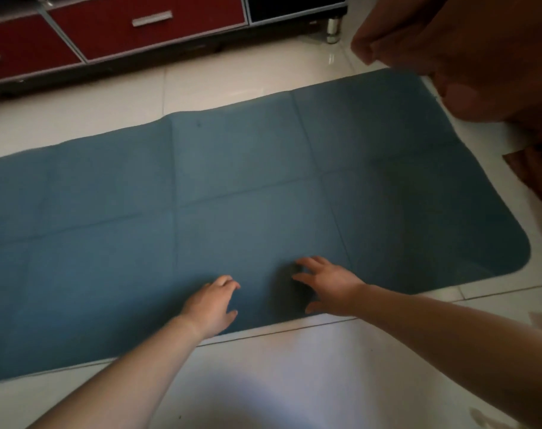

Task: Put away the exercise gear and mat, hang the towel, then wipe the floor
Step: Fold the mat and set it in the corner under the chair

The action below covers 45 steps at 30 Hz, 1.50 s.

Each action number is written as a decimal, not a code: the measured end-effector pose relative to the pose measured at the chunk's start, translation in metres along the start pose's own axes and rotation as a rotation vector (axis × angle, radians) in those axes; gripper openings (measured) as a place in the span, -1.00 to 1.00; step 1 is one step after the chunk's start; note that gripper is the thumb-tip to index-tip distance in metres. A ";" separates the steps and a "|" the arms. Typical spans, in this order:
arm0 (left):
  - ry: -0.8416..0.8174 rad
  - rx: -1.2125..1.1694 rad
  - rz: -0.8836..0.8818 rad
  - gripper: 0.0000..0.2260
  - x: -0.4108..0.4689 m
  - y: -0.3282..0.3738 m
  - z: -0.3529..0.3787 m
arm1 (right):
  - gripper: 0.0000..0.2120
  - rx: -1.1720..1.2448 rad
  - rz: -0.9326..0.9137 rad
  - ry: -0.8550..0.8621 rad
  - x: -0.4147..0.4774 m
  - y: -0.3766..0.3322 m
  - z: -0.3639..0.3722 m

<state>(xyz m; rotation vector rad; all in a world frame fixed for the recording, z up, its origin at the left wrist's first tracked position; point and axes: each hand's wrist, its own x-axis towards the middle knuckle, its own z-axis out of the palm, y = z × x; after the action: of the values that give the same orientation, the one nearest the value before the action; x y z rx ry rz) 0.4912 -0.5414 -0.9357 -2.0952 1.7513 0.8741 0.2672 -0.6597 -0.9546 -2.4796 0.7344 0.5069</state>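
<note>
Folding the blue mat (257, 181) well probably means lifting its near long edge evenly and following the creases already pressed into it. It lies flat on the tiled floor (279, 366). The left hand (211, 305) and right hand (328, 287) reach forward side by side over that edge, palms down, fingers loose and apart, gripping nothing.

A low cabinet (170, 54) runs along the top left, with two red drawers (186, 29), each bearing a pale metal handle (152, 18). Right of them sits a black panel (294, 4) above a chrome leg (333, 29). Brown fabric (486, 63) fills the top right corner.
</note>
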 end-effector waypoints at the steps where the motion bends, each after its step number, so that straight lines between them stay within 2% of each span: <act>1: -0.003 -0.001 0.002 -0.53 -0.002 -0.003 0.002 | -0.32 -0.015 -0.018 -0.003 0.002 -0.005 0.001; 9: 0.060 -0.036 0.011 -0.47 -0.015 -0.014 0.020 | -0.31 -0.161 -0.076 0.001 0.013 -0.030 0.010; 16: 0.086 0.038 0.018 -0.38 -0.015 -0.019 0.030 | -0.32 -0.230 -0.069 0.024 0.010 -0.034 0.018; 19: 0.114 0.057 0.040 -0.37 -0.011 -0.021 0.031 | -0.36 -0.269 -0.053 0.045 0.009 -0.038 0.022; 26: 0.101 0.062 0.088 -0.26 -0.008 -0.029 0.026 | -0.50 -0.249 -0.164 0.107 0.007 -0.035 0.016; 30: 0.100 0.025 0.101 -0.32 -0.013 -0.028 0.028 | -0.54 -0.220 -0.183 0.165 0.001 -0.028 0.017; 36: 0.159 -0.054 0.173 -0.52 -0.019 -0.034 0.013 | -0.47 -0.156 -0.084 -0.009 0.000 -0.039 0.015; 37: 0.196 -0.059 0.192 -0.51 -0.020 -0.035 0.010 | -0.54 -0.143 -0.081 0.021 0.002 -0.040 0.013; 40: 0.306 -0.113 0.206 -0.43 -0.025 -0.038 0.005 | -0.70 -0.099 -0.128 0.263 0.009 -0.039 -0.001; 43: 0.344 -0.194 0.161 -0.60 -0.034 -0.051 0.000 | -0.69 -0.067 -0.127 0.423 0.009 -0.036 -0.023; 45: 0.343 -0.210 0.133 -0.64 -0.043 -0.067 -0.002 | -0.69 -0.057 -0.131 0.491 0.008 -0.039 -0.038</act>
<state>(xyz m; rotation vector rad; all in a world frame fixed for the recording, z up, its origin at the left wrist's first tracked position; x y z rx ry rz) 0.5523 -0.4935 -0.9194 -2.4044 2.0681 0.7999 0.3045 -0.6553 -0.9142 -2.7127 0.7345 -0.1418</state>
